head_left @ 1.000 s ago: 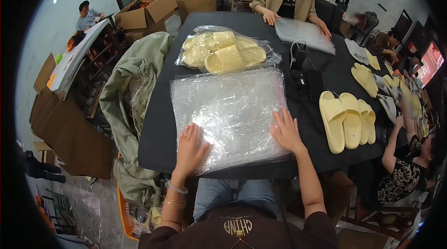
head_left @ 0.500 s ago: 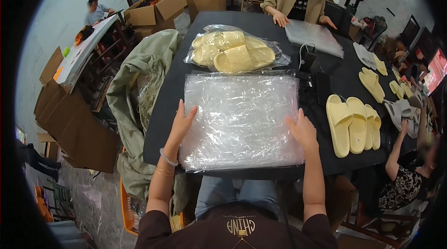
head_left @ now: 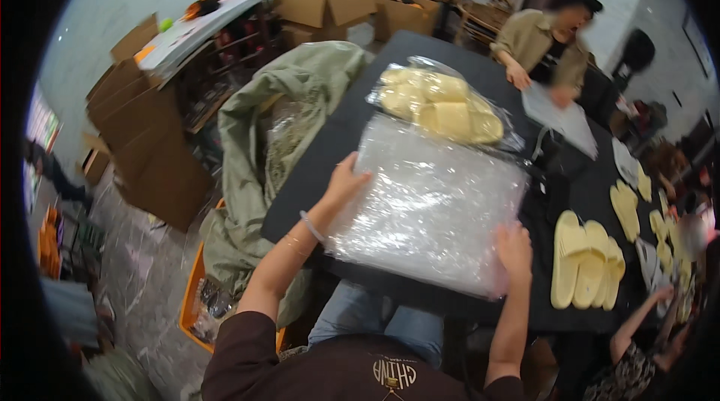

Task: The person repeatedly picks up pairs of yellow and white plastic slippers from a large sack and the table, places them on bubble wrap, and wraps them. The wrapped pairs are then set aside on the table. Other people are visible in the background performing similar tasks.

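A stack of clear plastic bags (head_left: 427,206) lies in front of me on the black table (head_left: 311,150), tilted so its right side sits nearer to me. My left hand (head_left: 347,182) holds the left edge, thumb over the top sheet and fingers along the side. Curled at the stack's lower right edge is my right hand (head_left: 514,249), slightly blurred. Just beyond the stack, a clear bag of pale yellow slippers (head_left: 442,105) rests on the table. To the right of my right hand stand more yellow slippers (head_left: 581,262), side by side.
Across the table a person (head_left: 547,45) handles another pile of clear bags (head_left: 559,120). More yellow and grey slippers line the right side, where another person's arm (head_left: 641,318) reaches in. A green sack (head_left: 255,109) and an orange crate (head_left: 191,311) stand at my left.
My view has turned left, so the table appears shifted right and tilted. My fingers have closed more around the stack's edges. The person across has drawn one hand over their bags.
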A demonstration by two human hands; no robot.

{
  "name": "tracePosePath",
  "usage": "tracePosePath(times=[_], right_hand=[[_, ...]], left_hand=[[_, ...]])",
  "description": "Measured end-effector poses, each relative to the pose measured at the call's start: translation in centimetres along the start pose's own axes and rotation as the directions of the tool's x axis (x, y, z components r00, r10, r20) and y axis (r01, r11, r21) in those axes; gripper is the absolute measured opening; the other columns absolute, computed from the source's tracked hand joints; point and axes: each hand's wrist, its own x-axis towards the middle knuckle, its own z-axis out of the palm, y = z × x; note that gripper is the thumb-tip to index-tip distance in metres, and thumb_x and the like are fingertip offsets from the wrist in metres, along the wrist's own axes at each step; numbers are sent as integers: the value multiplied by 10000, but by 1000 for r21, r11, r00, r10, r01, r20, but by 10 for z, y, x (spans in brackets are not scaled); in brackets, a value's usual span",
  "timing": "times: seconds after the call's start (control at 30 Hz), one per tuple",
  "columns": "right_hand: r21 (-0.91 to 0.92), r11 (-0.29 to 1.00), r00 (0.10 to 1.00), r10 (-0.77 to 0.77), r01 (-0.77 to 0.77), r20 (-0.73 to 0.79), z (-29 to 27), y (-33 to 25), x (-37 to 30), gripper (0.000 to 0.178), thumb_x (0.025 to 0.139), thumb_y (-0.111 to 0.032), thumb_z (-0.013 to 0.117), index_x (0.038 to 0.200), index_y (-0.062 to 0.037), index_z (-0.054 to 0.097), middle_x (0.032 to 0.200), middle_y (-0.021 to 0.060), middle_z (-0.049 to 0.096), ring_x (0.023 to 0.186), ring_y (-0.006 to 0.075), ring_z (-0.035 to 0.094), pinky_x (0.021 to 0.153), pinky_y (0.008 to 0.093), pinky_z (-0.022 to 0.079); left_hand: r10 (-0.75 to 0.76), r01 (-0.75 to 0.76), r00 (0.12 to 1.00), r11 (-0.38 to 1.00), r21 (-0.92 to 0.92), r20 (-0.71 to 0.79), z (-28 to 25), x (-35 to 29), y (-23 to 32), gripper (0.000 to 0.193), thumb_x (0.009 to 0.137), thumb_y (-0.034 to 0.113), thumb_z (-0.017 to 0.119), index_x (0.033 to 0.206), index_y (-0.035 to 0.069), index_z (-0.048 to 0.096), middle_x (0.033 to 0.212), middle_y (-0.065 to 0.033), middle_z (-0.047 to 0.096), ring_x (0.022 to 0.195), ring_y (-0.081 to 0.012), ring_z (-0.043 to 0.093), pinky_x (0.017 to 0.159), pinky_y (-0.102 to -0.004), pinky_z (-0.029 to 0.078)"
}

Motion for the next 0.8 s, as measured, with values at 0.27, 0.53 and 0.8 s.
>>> tracePosePath(times=[0.27,0.53,0.8], right_hand=[[142,750,729,-551,646,-407,-103,-144,-25,366,956,-248,472,1203,6,564,1128,206,602,983,389,581,870,441,451],[299,694,752,-635,655,-175,13,-240,0,243,918,-217,546,1086,-69,640,964,132,638,870,313,624,729,408,498],[444,628,764,-587,639,-269,67,-231,-2,230,913,-191,552,1106,-106,640,1070,99,560,879,264,603,731,358,489]], left_hand=[[-20,28,999,972,234,-37,-5,-4,8,723,837,321,672,1350,-96,378,1356,-259,454,1268,-328,448,1058,-357,338],[34,-31,995,999,35,-97,-104,2,21,420,916,205,585,1247,-47,526,1221,-162,588,1101,-226,570,934,-327,445],[-179,527,694,786,322,-698,-222,68,-218,866,840,465,609,1357,-147,283,1367,-327,387,1293,-393,386,1087,-416,295]])
